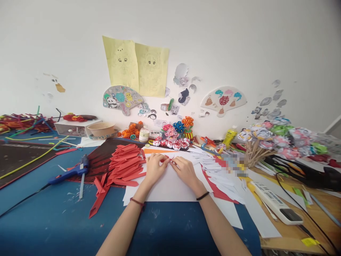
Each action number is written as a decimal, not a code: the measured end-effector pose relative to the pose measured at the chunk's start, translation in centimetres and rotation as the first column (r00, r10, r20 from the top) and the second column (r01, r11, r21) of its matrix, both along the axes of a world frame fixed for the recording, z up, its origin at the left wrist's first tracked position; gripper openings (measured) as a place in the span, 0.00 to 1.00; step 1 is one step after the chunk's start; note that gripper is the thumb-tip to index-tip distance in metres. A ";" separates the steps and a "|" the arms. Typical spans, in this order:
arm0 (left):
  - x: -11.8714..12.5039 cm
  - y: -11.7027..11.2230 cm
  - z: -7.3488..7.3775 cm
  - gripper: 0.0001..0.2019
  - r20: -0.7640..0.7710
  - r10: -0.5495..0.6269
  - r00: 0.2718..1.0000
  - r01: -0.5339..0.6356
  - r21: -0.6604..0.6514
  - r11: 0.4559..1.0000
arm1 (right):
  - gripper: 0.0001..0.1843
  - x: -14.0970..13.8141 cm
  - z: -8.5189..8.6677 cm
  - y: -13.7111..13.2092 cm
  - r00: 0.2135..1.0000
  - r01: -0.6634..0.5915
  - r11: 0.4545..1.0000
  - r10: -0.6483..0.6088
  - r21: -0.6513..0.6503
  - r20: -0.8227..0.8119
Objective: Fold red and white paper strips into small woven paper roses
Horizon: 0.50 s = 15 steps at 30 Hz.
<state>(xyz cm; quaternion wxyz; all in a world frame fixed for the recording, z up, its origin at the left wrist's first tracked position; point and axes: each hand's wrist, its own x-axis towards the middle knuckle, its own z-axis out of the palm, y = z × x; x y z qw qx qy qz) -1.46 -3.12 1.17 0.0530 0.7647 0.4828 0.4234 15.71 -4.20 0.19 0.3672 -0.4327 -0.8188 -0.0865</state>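
My left hand (pixel 155 167) and my right hand (pixel 185 171) meet over a stack of white paper sheets (pixel 170 190). Their fingertips pinch a small red and white folded paper piece (pixel 169 159), mostly hidden behind the fingers. Just left of my left hand lies a heap of folded red paper strips (pixel 125 165), a few of them spilling toward me. To the right of my right hand, many folded white paper strips (pixel 213 165) are spread in a loose pile, with red paper (pixel 220 192) showing beneath.
A blue glue gun (pixel 73 173) lies at left on the blue mat (pixel 66 220). Behind stand a beige bowl (pixel 101 129), folded paper flowers (pixel 177 142) and a yellow bottle (pixel 229 137). At right are a paper-flower bouquet (pixel 269 137) and a white power strip (pixel 275 202) with a cable.
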 end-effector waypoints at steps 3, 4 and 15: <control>0.2 -0.3 0.2 0.11 0.010 -0.007 1.000 0.007 0.009 1.000 | 0.10 -0.2 -0.2 0.0 0.999 -0.043 0.999 0.043 -0.002 0.003; 0.2 -0.5 0.3 0.11 0.017 -0.004 1.000 0.004 0.009 1.000 | 0.10 -0.3 -0.3 0.0 0.998 -0.059 0.998 0.059 -0.010 -0.005; 0.0 1.0 0.5 0.08 0.086 0.137 0.987 -0.120 -0.177 0.977 | 0.10 -1.1 -0.7 -0.1 0.993 -0.112 0.993 0.110 -0.043 -0.038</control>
